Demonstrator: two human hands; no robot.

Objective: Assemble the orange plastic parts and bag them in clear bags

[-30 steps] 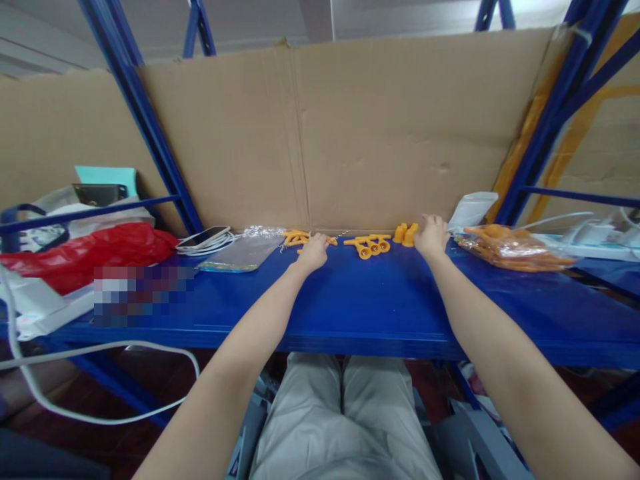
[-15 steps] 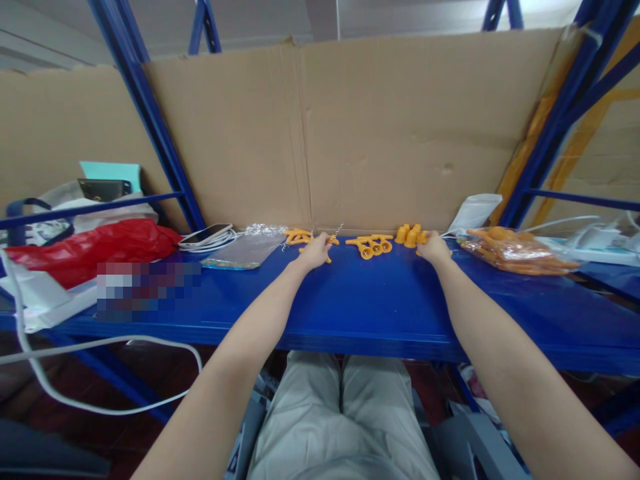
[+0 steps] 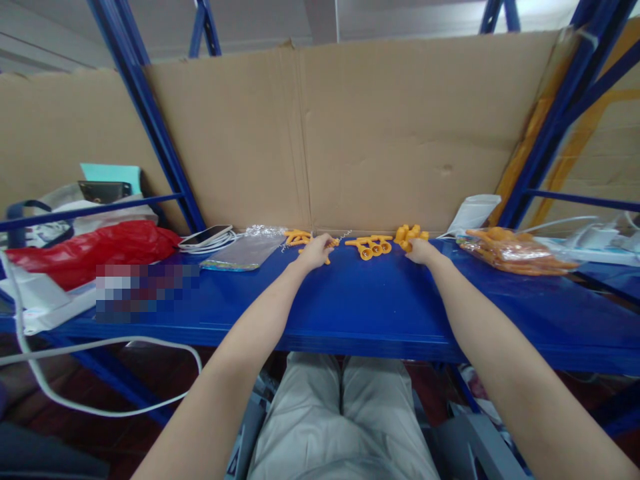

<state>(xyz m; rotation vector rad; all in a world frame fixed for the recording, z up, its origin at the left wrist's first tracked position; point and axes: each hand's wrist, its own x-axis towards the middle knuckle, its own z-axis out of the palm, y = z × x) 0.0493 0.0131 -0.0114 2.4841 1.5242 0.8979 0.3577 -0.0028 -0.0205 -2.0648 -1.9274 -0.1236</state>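
**Both hands at the orange parts along the back of the shelf**

The left hand [image 3: 316, 251] lies knuckles-up with its fingers curled shut over an orange piece [image 3: 332, 243], whose ends poke out from under the hand on the far side and the near side. The right hand [image 3: 423, 251] is also curled, its fingertips touching the near edge of a small cluster of orange cones [image 3: 411, 233]. Whether it has one pinched cannot be told from this angle.

Between the two hands lies a row of ring-ended orange parts [image 3: 371, 246], apart from both. More loose orange parts [image 3: 297, 235] sit just left of the left hand. All of it rests on a blue shelf [image 3: 370, 303], close against a cardboard sheet [image 3: 390, 133] that stands behind.

Further left come a clear plastic bag [image 3: 243, 251], then a phone [image 3: 205, 235] lying on a coiled white cable [image 3: 216, 244], then a red bag [image 3: 93, 249]. A pixelated patch [image 3: 145, 288] sits below the red bag; nothing on it can be read.

Right of the right hand are a white pouch [image 3: 473, 211] and, nearer, a clear bag of orange parts [image 3: 511, 252]. No lettering on either is legible.
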